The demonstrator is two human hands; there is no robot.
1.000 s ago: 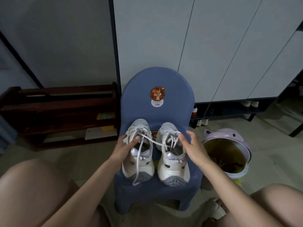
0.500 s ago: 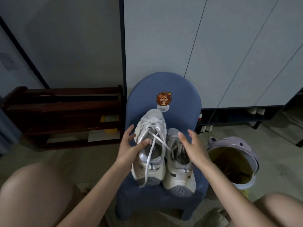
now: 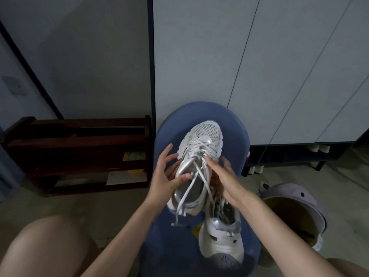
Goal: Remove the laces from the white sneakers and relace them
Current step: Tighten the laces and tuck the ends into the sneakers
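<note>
The person holds one white sneaker (image 3: 200,154) up in the air above a small blue chair (image 3: 235,136), with the toe pointing away and the opening facing the camera. The left hand (image 3: 166,177) grips this sneaker on its left side: the thumb presses on the silver edge of the collar, some fingers go under the shoe, and the other fingers are spread open above it. The right hand (image 3: 224,179) is on the right side of the same sneaker. Its fingers are together and slightly bent, and the fingertips touch the laces (image 3: 196,177) near the tongue, but I cannot tell if they pinch a lace or only press on it. The laces are still threaded through the eyelets near the toe. Two loose ends hang down across the opening and below the heel, in front of the chair seat.

The second sneaker (image 3: 222,238) stands on the chair seat, just below and to the right of the lifted one, with its heel toward the camera. To the right of the chair, on the floor, there is a purple bin (image 3: 295,198). To the left stands a dark wooden rack (image 3: 77,148).
</note>
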